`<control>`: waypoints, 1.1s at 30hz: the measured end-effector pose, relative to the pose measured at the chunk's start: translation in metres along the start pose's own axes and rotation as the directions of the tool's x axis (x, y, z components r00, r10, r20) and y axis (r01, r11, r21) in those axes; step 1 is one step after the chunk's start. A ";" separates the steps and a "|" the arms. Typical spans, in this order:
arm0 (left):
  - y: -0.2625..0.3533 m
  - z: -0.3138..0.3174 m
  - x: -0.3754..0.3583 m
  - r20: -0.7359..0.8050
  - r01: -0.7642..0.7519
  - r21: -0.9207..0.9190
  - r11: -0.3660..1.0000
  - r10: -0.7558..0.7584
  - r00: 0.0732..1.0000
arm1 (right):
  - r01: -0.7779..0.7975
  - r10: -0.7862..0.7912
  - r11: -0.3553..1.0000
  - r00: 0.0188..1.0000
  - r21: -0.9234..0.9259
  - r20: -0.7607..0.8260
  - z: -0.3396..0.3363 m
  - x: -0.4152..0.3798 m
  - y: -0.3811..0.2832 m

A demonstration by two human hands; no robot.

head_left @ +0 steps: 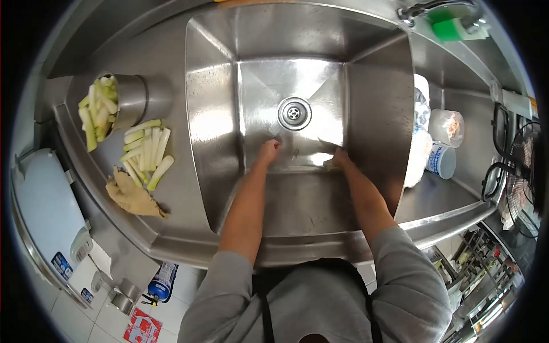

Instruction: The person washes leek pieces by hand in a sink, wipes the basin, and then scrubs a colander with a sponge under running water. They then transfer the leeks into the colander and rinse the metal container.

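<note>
Both hands reach down into a large steel sink (pixel 377 114). My left hand (pixel 269 152) is closed just above the sink floor, left of and below the round drain (pixel 294 114). A small dark bit shows by its fingertips, too small to name. My right hand (pixel 341 158) is lower right of the drain, its fingers curled and partly in shadow. Something small and yellowish (pixel 330 165) shows beside its fingers; its kind cannot be made out. A small brownish scrap (pixel 295 153) lies on the sink floor between the hands.
On the left counter, a steel pot (pixel 130 100) lies tipped with pale green stalks (pixel 94 114); more cut stalks (pixel 147 151) and a tan cloth-like piece (pixel 132 193) lie nearby. At right are plastic tubs (pixel 441 160) and a white bag (pixel 419 151). A faucet (pixel 426 10) stands upper right.
</note>
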State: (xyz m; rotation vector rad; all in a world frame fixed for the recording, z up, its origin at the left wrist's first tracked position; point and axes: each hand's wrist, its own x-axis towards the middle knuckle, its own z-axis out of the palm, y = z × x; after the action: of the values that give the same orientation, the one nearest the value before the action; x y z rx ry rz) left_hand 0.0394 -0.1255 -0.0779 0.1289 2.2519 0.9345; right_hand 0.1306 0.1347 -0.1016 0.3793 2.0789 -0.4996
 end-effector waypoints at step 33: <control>-0.013 -0.012 0.003 0.110 0.227 -0.102 0.969 -0.216 0.970 | 0.396 -0.402 0.916 0.907 -0.071 -0.124 0.019 0.007 -0.050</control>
State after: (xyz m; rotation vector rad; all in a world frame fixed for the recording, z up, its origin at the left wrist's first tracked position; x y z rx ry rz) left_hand 0.0314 -0.1414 -0.0826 -0.1241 2.0675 0.9126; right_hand 0.1184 0.0823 -0.1062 -0.0482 2.3071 -0.6823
